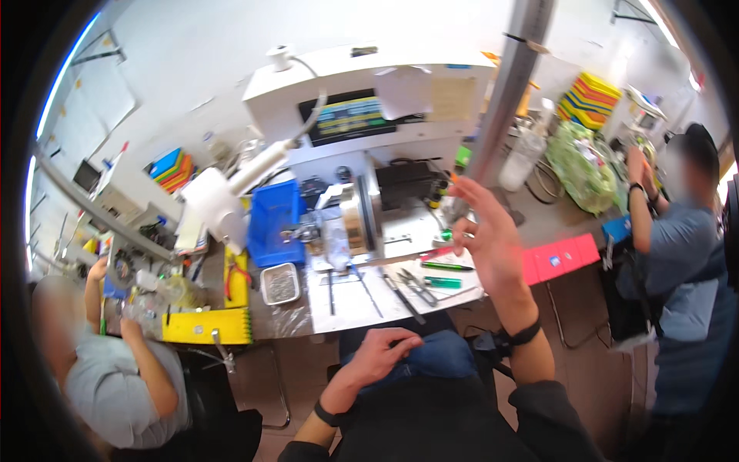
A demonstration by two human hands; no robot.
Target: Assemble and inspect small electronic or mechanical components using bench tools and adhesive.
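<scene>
My left hand (377,356) rests low over my lap, just off the table's front edge, with its fingers curled together. A dark spot shows between thumb and fingers; I cannot make out whether it is a held thing. Raised above the right part of the table is my right hand (493,242), its fingers apart and nothing visible in them. White paper (327,308) covers the table in front of me. On it lie a green pen (446,266), a small green block-like piece (443,282), a dark slim tool (402,299) and metal tweezers-like tools (418,287).
A blue bin (265,250) and a white tray of small metal bits (271,296) stand left of the paper. Red-handled pliers (229,286) lie near them. A lamp (212,204) and a metal post (512,69) rise above the table. People sit on both sides.
</scene>
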